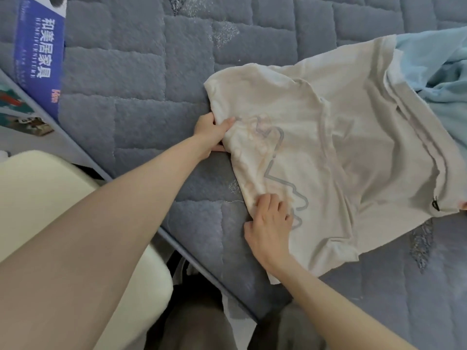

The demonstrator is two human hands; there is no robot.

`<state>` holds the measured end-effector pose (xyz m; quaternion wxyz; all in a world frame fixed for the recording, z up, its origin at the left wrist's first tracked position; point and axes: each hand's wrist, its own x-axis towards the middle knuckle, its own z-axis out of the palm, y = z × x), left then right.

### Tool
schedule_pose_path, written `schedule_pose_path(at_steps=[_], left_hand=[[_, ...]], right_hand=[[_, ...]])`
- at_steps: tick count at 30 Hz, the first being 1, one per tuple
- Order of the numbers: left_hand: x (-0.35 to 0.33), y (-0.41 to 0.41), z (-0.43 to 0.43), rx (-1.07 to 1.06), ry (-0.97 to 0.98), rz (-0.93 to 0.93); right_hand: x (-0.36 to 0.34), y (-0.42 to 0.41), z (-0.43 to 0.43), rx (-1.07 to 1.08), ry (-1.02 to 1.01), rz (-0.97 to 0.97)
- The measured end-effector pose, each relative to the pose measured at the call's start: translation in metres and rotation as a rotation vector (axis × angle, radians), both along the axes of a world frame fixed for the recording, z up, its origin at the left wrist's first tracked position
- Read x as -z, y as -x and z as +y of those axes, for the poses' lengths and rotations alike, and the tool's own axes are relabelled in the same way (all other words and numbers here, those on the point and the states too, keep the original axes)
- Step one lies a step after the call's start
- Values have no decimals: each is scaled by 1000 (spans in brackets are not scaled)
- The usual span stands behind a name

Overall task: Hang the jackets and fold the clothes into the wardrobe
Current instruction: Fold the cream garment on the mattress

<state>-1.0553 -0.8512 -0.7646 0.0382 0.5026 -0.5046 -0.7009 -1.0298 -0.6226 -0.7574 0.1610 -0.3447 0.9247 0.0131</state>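
A cream T-shirt [353,147] with a pale grey-and-pink print lies spread on the blue-grey quilted bed [151,84]. My left hand [212,133] grips the shirt's near-left edge, thumb on top and fingers tucked under the fabric. My right hand [269,228] grips the same edge lower down, fingers curled into the cloth beside the print. A light blue garment [444,79] lies crumpled at the right, partly under the shirt.
A blue printed board with white lettering [38,54] leans at the bed's far left. A cream cushioned seat [38,198] stands left of the bed edge. My legs in dark trousers [197,322] are at the bottom. Bare quilt stretches beyond the shirt.
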Motion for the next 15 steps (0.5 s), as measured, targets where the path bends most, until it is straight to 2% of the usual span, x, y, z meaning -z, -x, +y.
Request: schedule_pose_path(at_steps=[3, 7, 10, 15], left_hand=[[-3, -19, -1, 21, 39, -7], [-7, -47, -5, 39, 105, -30], [-10, -73, -9, 18, 152, -67], [-18, -124, -25, -62, 254, -155]], right_hand=[[-2, 1, 1, -31, -15, -46], [-21, 3, 7, 69, 183, -365], [-37, -11, 7, 66, 260, -461], [-50, -55, -15, 60, 260, -632]])
